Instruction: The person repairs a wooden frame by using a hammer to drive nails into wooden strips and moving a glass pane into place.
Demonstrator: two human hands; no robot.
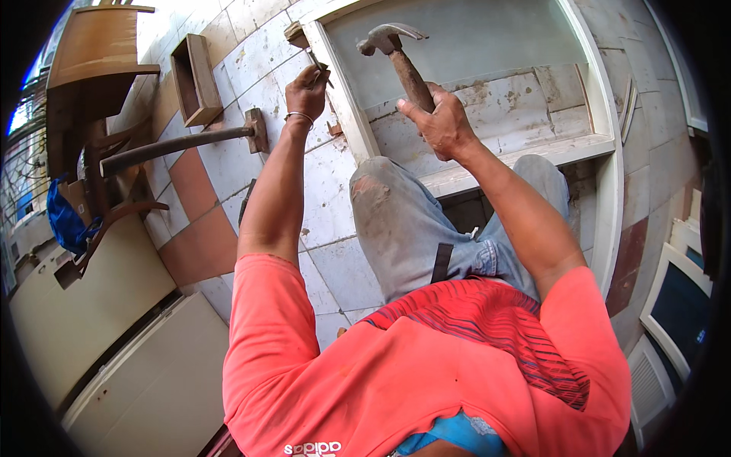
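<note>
My right hand (pixel 445 126) is closed around the wooden handle of a claw hammer (pixel 412 78), raised above a white door-like frame (pixel 344 99) on the floor. The hammer's metal head points away from me, its claw to the right. Beside the frame's left rail, my left hand (pixel 306 93) pinches a thin metal tool like a chisel (pixel 314 59). Its exact kind is hard to make out. A brown wooden piece (pixel 295 33) shows just beyond that hand; I cannot tell whether it joins the tool. My knees are by the frame's near rail (pixel 502 164).
To the left on the tiled floor are a long-handled mallet (pixel 257 131) and an open wooden box (pixel 196 84). Wooden furniture (pixel 99 46) stands at the far left, near a blue cloth (pixel 67 219). A pale cabinet (pixel 145 381) is at the lower left, white framed panels (pixel 678 297) at the right.
</note>
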